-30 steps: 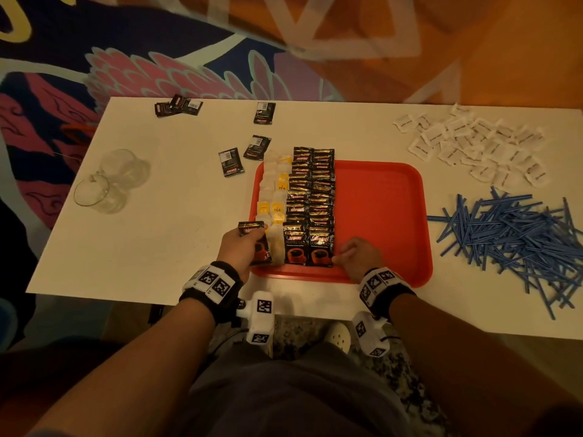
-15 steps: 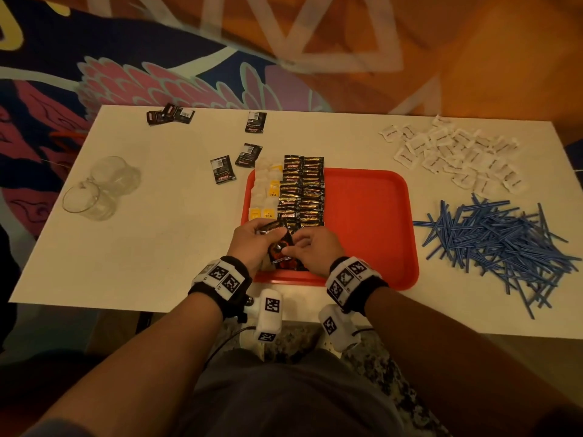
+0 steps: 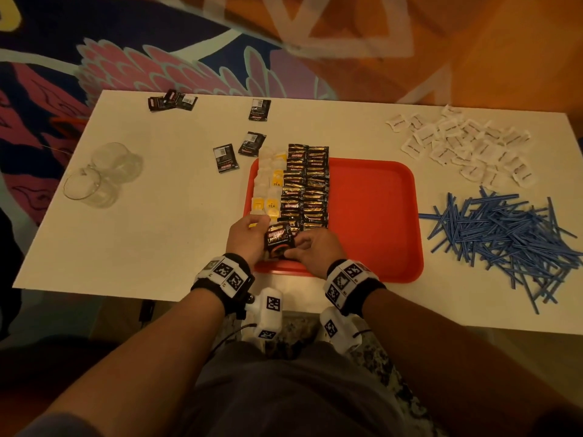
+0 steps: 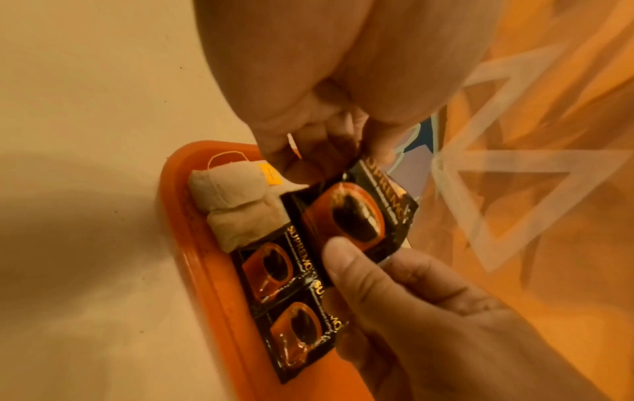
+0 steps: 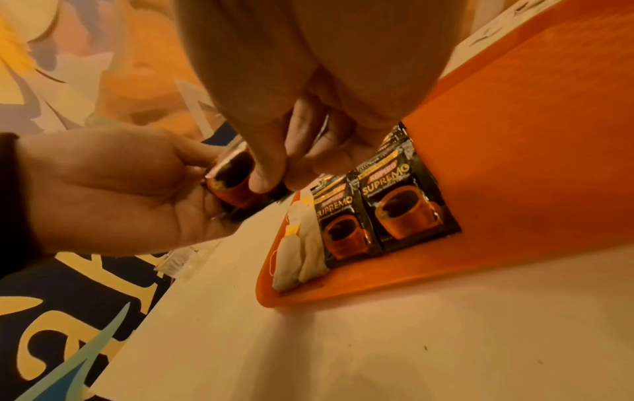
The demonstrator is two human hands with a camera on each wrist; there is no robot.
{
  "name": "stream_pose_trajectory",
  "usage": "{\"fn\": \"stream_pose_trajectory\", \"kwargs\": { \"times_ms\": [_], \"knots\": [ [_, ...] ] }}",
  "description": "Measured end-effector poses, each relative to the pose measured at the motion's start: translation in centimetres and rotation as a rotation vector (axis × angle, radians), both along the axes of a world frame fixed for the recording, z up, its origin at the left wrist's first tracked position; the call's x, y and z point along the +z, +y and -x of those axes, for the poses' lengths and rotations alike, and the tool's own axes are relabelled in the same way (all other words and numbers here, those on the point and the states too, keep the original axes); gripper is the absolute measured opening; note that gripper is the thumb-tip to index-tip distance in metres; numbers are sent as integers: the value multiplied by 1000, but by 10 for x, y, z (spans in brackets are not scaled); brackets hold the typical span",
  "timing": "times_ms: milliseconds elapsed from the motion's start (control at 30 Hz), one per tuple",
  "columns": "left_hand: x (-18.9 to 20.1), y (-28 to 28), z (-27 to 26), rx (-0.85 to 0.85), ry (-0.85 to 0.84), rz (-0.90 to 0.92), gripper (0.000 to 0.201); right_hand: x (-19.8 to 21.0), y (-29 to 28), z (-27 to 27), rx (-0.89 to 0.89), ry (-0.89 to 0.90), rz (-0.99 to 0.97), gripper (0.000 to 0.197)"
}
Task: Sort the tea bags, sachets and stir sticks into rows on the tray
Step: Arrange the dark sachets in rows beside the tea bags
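Observation:
An orange tray (image 3: 375, 216) lies on the white table, with a row of tea bags (image 3: 272, 184) along its left side and two rows of black coffee sachets (image 3: 307, 184) beside them. Above the tray's near left corner both hands hold one black coffee sachet (image 3: 279, 241) (image 4: 356, 214) (image 5: 231, 179). My left hand (image 3: 249, 238) grips its far left edge. My right hand (image 3: 315, 247) pinches its near edge between thumb and fingers. Two sachets (image 5: 377, 211) and tea bags (image 4: 236, 200) lie below it at the tray's near end.
Loose black sachets (image 3: 225, 159) lie on the table left of and behind the tray. White sachets (image 3: 463, 146) are piled at the back right, blue stir sticks (image 3: 504, 238) at the right. Two clear glasses (image 3: 101, 178) lie at the left.
My right hand left the tray's near edge and came left to the sachet held by my left hand. Both hands now hold it together, lifted slightly over the corner.

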State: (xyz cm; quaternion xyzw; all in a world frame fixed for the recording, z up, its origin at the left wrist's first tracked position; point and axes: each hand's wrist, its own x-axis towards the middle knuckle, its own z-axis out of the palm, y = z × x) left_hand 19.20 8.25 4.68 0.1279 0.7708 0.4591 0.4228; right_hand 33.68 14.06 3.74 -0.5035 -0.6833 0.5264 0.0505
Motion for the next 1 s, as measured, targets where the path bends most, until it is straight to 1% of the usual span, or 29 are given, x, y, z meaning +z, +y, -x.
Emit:
{"fn": "stream_pose_trajectory", "kwargs": {
  "times_ms": [67, 167, 233, 300, 367, 500, 567, 633, 700, 800, 900, 1000],
  "knots": [
    [-3, -4, 0, 31, -4, 29, 11, -9, -1, -3, 0, -49, 35, 6],
    [-9, -12, 3, 68, -33, 55, 10, -26, -3, -6, -35, -119, 63, 8],
    [-13, -19, 6, 55, -1, 88, 13, -36, -4, -6, -57, -147, 88, 6],
    [-16, -25, 9, 33, 44, 119, 16, -42, -6, -5, -42, -184, 90, 7],
    [-20, -31, 11, 0, 88, 142, 16, -46, -6, -5, -48, -204, 85, 9],
    [-24, -36, 12, -64, 167, 187, 17, -51, -7, -3, -62, -262, 23, 23],
    [-24, -35, 9, -111, 235, 208, 17, -51, -8, -3, -57, -271, 16, 24],
    [-25, -31, 6, -144, 299, 229, 12, -51, -7, -6, -64, -269, 9, 25],
    [-27, -25, 2, -174, 342, 252, 9, -51, -4, -14, -110, -262, 9, 25],
    [-31, -14, -4, -245, 420, 290, 7, -51, 3, -29, -181, -302, -44, 25],
    [-36, -6, -13, -294, 445, 275, 18, -54, 9, -40, -283, -273, -62, 28],
    [-40, 1, -21, -356, 503, 295, 23, -57, 11, -43, -311, -262, -29, 29]
  ]
}}
